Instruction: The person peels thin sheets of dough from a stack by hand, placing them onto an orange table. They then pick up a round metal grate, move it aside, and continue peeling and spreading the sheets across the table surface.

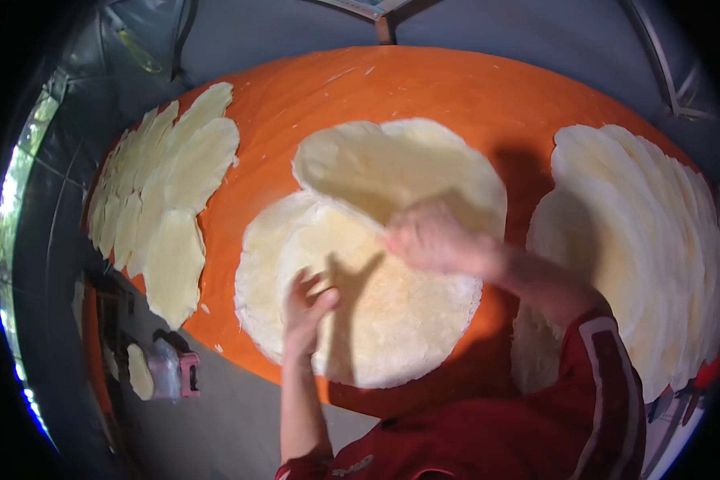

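Two large, pale, thin round dough sheets lie in the middle of the orange surface. My right hand (436, 238) is closed, its fingertips at the edge of the far dough sheet (400, 160), which overlaps the nearer pile. Its fingers are slightly blurred. Over the left part of the near round pile of dough sheets (392, 320) I hold my left hand (306, 312), fingers apart and nothing in it. Its shadow falls on the top sheet just to the right.
Smaller oval sheets (192, 168) overlap along the left of the orange table (328, 80). A thick row of large overlapping sheets (616, 216) covers the right side. On the floor at lower left stands a pink stool (189, 374) beside a clear plastic bag (166, 368).
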A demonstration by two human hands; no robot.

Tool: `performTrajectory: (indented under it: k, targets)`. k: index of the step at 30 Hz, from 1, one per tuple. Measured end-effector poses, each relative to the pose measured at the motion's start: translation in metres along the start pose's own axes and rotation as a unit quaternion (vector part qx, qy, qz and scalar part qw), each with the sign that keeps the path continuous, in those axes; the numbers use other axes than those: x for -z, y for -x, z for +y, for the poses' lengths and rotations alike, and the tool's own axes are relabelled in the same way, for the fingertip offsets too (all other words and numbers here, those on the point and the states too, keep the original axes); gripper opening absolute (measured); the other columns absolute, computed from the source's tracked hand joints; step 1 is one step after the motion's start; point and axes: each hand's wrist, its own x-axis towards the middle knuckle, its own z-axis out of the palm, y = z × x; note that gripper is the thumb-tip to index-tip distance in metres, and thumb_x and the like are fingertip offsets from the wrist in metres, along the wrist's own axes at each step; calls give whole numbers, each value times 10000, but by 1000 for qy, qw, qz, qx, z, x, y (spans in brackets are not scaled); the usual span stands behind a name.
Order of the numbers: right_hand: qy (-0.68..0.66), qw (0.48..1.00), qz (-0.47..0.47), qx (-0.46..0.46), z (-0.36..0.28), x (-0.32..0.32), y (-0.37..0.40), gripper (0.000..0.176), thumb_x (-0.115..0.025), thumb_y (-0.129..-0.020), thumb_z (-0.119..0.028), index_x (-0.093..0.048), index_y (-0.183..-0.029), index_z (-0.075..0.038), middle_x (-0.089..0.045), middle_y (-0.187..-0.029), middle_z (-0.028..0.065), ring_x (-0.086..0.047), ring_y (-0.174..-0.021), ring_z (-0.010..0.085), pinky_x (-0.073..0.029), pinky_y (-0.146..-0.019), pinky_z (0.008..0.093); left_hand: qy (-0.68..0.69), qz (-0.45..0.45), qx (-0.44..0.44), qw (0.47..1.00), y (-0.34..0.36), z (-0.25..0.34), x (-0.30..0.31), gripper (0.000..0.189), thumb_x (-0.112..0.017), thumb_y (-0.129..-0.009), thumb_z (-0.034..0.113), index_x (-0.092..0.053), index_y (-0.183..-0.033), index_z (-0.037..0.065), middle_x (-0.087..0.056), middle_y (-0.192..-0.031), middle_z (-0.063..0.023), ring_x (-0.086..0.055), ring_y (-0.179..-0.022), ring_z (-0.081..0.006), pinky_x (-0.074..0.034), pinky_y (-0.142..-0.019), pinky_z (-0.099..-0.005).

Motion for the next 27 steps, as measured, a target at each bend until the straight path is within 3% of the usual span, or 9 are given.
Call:
performTrajectory:
  k: [2,7,10,12,15,17,22,24,27]
  targets:
    - [-146,989,-38,5,-25,-23,13,326,-402,-819,-247,-551,-666,-1,-538,-676,168,-535,-632,316,-402,-582,418,213,-71,70,972,-3,-3,-38,670,-609,-736,130,-172,-1233,25,-394,-1099,-141,-487,-931,-251,-462,-733,-337]
    - [-318,938,-107,-92,-22,-76,25,326,-425,-809,-284,-562,-720,-2,-537,-710,178,-527,-673,322,-388,-600,407,170,-50,26,984,-21,-24,-52,458,-607,-733,73,-349,-1108,20,-506,-966,-83,-519,-860,-162,-461,-684,-265]
    - [-380,914,14,-140,-28,-90,26,226,-494,-793,-194,-542,-748,23,-512,-769,147,-506,-667,292,-388,-595,360,173,-33,18,984,-18,-27,-47,378,-598,-742,75,-406,-1060,4,-525,-931,-72,-523,-835,-146,-458,-662,-248]
    - [-350,922,149,-77,-34,-105,20,197,-514,-773,-157,-518,-709,30,-507,-683,146,-490,-593,266,-378,-555,352,164,-25,7,986,-22,-37,-42,329,-587,-753,89,-437,-1031,-2,-532,-917,-66,-523,-825,-138,-457,-653,-244]
    - [-312,932,148,-107,-16,-81,9,196,-507,-767,-152,-495,-668,17,-485,-597,156,-468,-538,260,-365,-515,352,103,64,41,992,-17,-55,-21,211,-509,-804,123,-498,-975,0,-545,-933,-67,-520,-859,-140,-448,-719,-269]
    - [-317,923,160,-147,24,-47,5,200,-503,-764,-152,-475,-641,2,-470,-570,178,-448,-513,247,-355,-496,351,257,71,23,963,-9,-58,-14,196,-480,-802,69,-491,-985,-3,-541,-971,-110,-521,-900,-203,-431,-803,-349]
    - [1,945,325,-38,79,78,9,105,-445,-752,-89,-505,-728,-6,-501,-643,199,-504,-588,295,-384,-536,353,179,149,78,969,8,-52,19,112,-498,-794,61,-508,-887,-1,-567,-829,-68,-554,-734,-134,-463,-643,-223]
    - [37,931,335,-138,48,143,7,157,-451,-776,-127,-510,-702,-1,-486,-595,187,-475,-531,278,-377,-512,342,159,150,55,974,9,-55,38,33,-503,-790,38,-523,-804,16,-550,-728,-30,-529,-640,-81,-423,-556,-170]
    - [98,928,359,-34,5,191,12,117,-510,-658,-79,-559,-668,28,-538,-615,181,-546,-641,315,-436,-556,348,153,128,38,979,10,-52,72,27,-500,-791,32,-513,-771,20,-522,-672,-14,-484,-557,-80,-394,-474,-182]
